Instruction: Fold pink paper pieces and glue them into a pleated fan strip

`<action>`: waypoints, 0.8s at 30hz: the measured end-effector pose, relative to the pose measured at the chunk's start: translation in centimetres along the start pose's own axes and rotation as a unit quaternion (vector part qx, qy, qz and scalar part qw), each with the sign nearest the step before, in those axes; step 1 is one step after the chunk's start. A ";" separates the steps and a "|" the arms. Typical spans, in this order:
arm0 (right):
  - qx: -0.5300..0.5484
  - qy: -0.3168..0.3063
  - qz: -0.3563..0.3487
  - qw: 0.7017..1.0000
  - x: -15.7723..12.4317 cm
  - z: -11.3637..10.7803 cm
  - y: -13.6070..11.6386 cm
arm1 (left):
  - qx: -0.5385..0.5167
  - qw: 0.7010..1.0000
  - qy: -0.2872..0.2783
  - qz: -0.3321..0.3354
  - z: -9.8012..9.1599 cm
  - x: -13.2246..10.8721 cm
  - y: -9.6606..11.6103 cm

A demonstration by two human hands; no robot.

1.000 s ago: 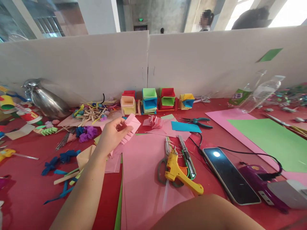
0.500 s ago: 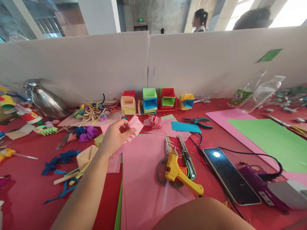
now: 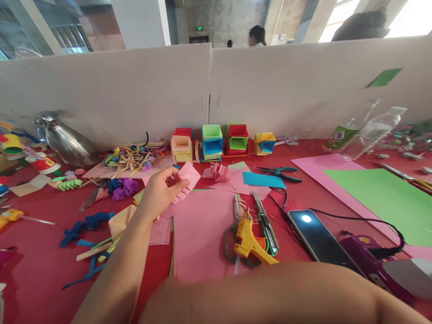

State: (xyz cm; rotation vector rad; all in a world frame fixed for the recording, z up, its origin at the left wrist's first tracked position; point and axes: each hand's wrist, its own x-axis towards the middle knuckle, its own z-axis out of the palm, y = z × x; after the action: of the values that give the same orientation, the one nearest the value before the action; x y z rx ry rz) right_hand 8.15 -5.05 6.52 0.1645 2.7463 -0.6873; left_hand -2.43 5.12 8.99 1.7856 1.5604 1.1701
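My left hand (image 3: 164,189) pinches a folded pink paper piece (image 3: 190,174) between thumb and fingers. A stepped row of small pink folds hangs under it, partly hidden by the hand. Right of it, a second pleated pink paper piece (image 3: 219,174) lies on pink scraps. My right forearm (image 3: 270,288) crosses the bottom of the view, blurred at its left end; the hand itself does not show. Just beyond the forearm are a yellow hot glue gun (image 3: 248,236), scissors (image 3: 230,238) and a utility knife (image 3: 266,225), on and beside a pink paper sheet (image 3: 202,229).
Coloured paper boxes (image 3: 212,146) line the white partition (image 3: 135,94). Pliers (image 3: 280,172), a blue paper strip (image 3: 264,180), a phone (image 3: 317,234) and cables lie to the right. A metal jug (image 3: 67,139), craft sticks (image 3: 130,164) and paper flowers (image 3: 124,189) are left.
My right forearm has risen and swung left along the bottom edge, now covering the glue gun's handle end and part of the phone. The left hand still holds the pink paper, tilted slightly differently.
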 end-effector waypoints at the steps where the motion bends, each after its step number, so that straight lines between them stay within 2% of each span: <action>1: -0.006 -0.019 0.009 1.000 -0.8 -1.5 1.5 | 0.006 1.000 0.004 0.003 -0.2 0.1 -0.1; 2: -0.017 -0.046 0.030 0.998 -1.7 -3.2 3.2 | 0.010 1.000 0.009 0.005 -0.3 0.2 -0.1; 3: -0.046 -0.051 0.099 0.993 -2.7 -5.0 5.0 | 0.012 1.000 0.012 0.007 -0.5 0.2 -0.1; 4: -0.058 -0.005 0.185 0.981 -3.7 -6.7 7.0 | 0.012 1.000 0.014 0.007 -0.6 0.2 -0.1; 7: -0.116 0.089 0.332 0.932 -5.9 -10.3 13.1 | 0.008 1.000 0.016 -0.003 -0.6 0.0 0.2; 10: -0.164 0.141 0.422 0.880 -6.2 -10.8 18.0 | -0.001 1.000 0.008 -0.015 -0.3 -0.3 0.6; 12: -0.181 0.157 0.440 0.865 -5.7 -10.1 20.2 | -0.010 1.000 0.003 -0.017 -0.2 -0.3 0.6; 15: -0.189 0.170 0.448 0.857 -4.6 -8.8 22.1 | -0.009 1.000 0.003 -0.008 0.0 -0.2 0.1; 19: -0.162 0.199 0.435 0.863 -4.0 -8.1 22.6 | -0.008 1.000 -0.003 0.001 0.0 0.0 -0.4; 22: -0.122 0.259 0.422 0.860 -4.3 -8.4 22.0 | -0.010 1.000 -0.007 0.003 0.1 -0.1 -0.5; 24: -0.086 0.323 0.415 0.846 -5.1 -9.0 21.2 | -0.009 1.000 -0.008 0.002 0.1 -0.1 -0.4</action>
State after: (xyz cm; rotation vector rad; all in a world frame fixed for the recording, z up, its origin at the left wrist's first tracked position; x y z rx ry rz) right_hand 14.49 17.67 6.35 1.6846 2.8266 -0.1266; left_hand -2.59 5.14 8.56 1.7824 1.5332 1.1667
